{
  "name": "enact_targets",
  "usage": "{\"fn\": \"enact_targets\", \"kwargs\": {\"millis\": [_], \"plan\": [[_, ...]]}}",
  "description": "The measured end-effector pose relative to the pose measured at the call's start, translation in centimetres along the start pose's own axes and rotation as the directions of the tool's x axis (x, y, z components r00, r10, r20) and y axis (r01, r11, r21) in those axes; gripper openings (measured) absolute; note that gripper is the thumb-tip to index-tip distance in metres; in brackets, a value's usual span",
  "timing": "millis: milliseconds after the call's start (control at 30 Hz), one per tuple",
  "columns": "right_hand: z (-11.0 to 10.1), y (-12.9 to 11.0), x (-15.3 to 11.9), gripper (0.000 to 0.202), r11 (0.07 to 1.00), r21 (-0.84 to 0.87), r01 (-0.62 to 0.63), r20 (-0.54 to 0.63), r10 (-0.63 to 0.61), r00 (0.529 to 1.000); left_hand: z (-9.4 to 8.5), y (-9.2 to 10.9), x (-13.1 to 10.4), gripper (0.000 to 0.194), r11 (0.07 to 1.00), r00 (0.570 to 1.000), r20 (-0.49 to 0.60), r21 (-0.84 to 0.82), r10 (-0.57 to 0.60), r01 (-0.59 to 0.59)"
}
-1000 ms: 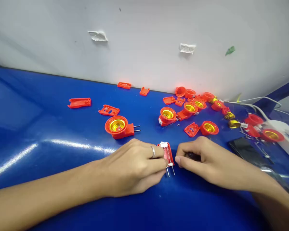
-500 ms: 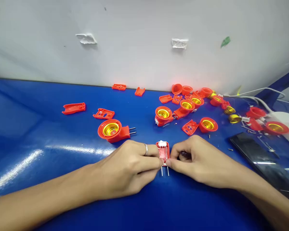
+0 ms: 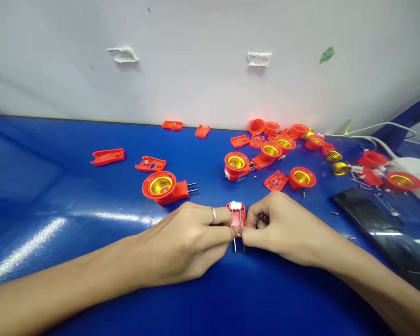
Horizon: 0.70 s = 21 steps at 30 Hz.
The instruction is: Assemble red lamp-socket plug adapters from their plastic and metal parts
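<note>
Between my two hands is a red plug housing (image 3: 237,217) with its inside facing up, a white switch (image 3: 235,205) at its far end and two metal pins pointing towards me. My left hand (image 3: 199,242), with a ring on one finger, is closed on the housing's left side near the pins. From the right, my right hand (image 3: 276,228) pinches at the housing's near right edge, thumb and fingertip close to a pin. Something dark shows inside its curled fingers, too hidden to name. Left of centre lies a lamp socket (image 3: 164,189) with a plug.
Red covers (image 3: 150,164) lie to the left and at the back. More sockets (image 3: 237,163) and loose brass threaded shells (image 3: 341,168) are grouped at the back right. A black phone (image 3: 371,224), small screws and white cables (image 3: 381,140) are at the right.
My right thumb and fingers have shifted slightly left and in over the housing's near end, covering more of the right pin. My left hand keeps its grip.
</note>
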State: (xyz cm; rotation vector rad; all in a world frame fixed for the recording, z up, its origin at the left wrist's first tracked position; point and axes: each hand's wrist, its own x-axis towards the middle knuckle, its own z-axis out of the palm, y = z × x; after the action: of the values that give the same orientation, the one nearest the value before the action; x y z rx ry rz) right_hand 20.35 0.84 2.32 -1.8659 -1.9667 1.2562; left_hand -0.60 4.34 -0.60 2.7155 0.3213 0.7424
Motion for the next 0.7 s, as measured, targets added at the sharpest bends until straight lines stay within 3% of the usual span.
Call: {"fn": "enact_targets", "kwargs": {"millis": [100, 300, 467, 700], "plan": [[0.0, -0.2, 0.1, 0.023, 0.999, -0.005, -0.036, -0.004, 0.036, 0.999, 0.1, -0.1, 0.2, 0.02, 0.984, 0.997, -0.02, -0.165, -0.07, 0.066], [-0.4, -0.4, 0.4, 0.022, 1.0, 0.011, -0.029, 0.035, 0.029, 0.999, -0.2, 0.0, 0.5, 0.021, 0.944, 0.989, 0.002, -0.298, -0.15, 0.143], [-0.2, -0.6, 0.6, 0.03, 0.998, 0.002, -0.07, 0.014, 0.07, 0.997, -0.2, 0.0, 0.5, 0.022, 0.938, 0.987, 0.013, -0.307, -0.162, 0.158], [0.1, -1.2, 0.3, 0.027, 0.993, -0.023, -0.113, -0.014, 0.113, 0.993, -0.1, -0.1, 0.3, 0.022, 0.963, 0.995, -0.001, -0.254, -0.099, 0.095]]}}
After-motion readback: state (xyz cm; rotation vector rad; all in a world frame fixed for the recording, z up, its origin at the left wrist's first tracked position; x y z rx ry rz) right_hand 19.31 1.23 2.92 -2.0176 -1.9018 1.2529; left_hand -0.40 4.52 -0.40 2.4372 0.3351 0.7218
